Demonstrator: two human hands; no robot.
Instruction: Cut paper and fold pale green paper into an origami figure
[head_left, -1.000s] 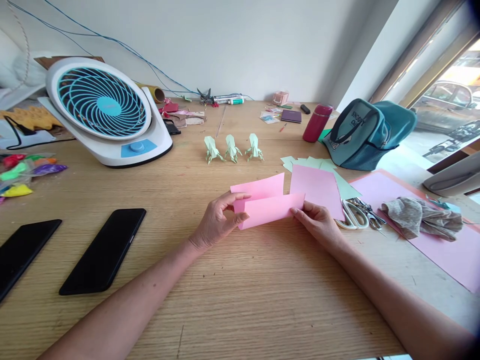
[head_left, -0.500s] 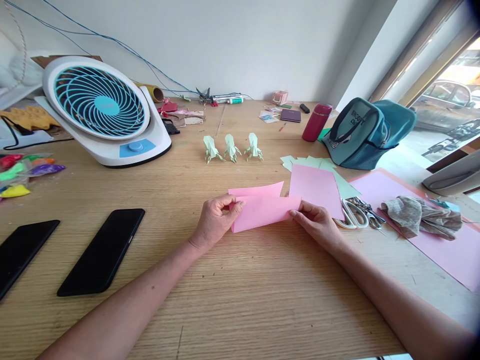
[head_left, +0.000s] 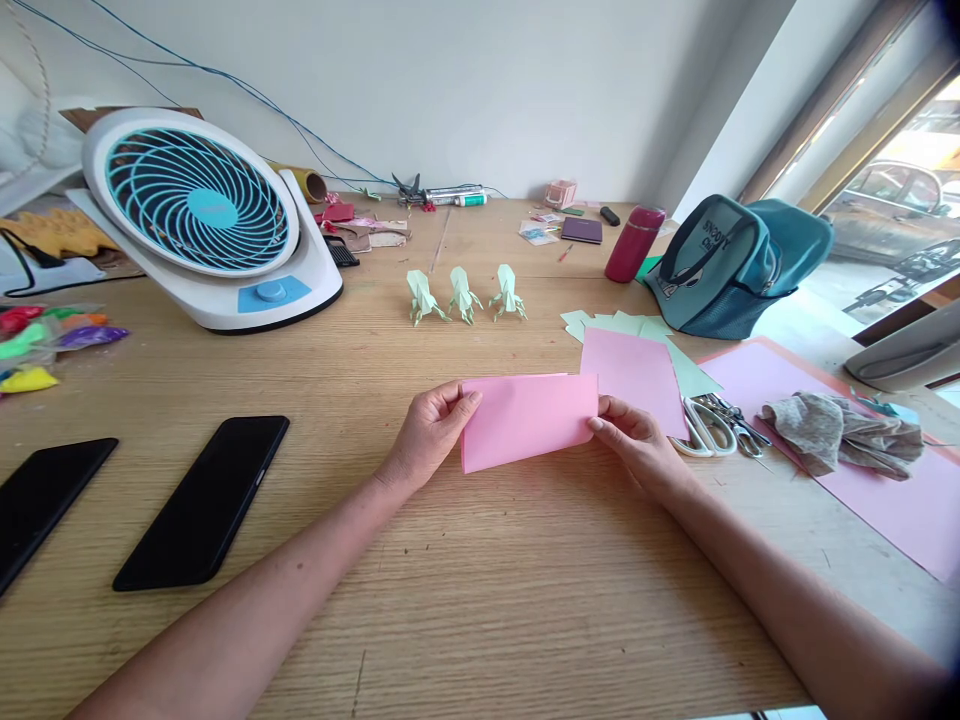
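Note:
A pink sheet of paper [head_left: 529, 420], folded in half into a rectangle, lies on the wooden table [head_left: 480, 600] in front of me. My left hand [head_left: 429, 438] pinches its left edge, thumb on top. At the paper's right edge, my right hand [head_left: 637, 445] grips the corner with its fingers closed. Just behind the fold lie another pink sheet [head_left: 634, 372] and several pale green sheets [head_left: 679, 360]. Three pale green folded paper figures [head_left: 465, 295] stand in a row further back.
Two black phones [head_left: 202, 500] lie at the left, a white and teal fan [head_left: 202, 215] behind them. Scissors [head_left: 712, 425], a crumpled cloth [head_left: 840, 430] on a large pink sheet [head_left: 900, 500], a teal bag [head_left: 735, 265] and a red bottle [head_left: 634, 245] sit to the right.
The near half of the pink sheet has been brought up and over the far half, so the paper now lies folded flat with edges together. Both hands moved slightly away from me.

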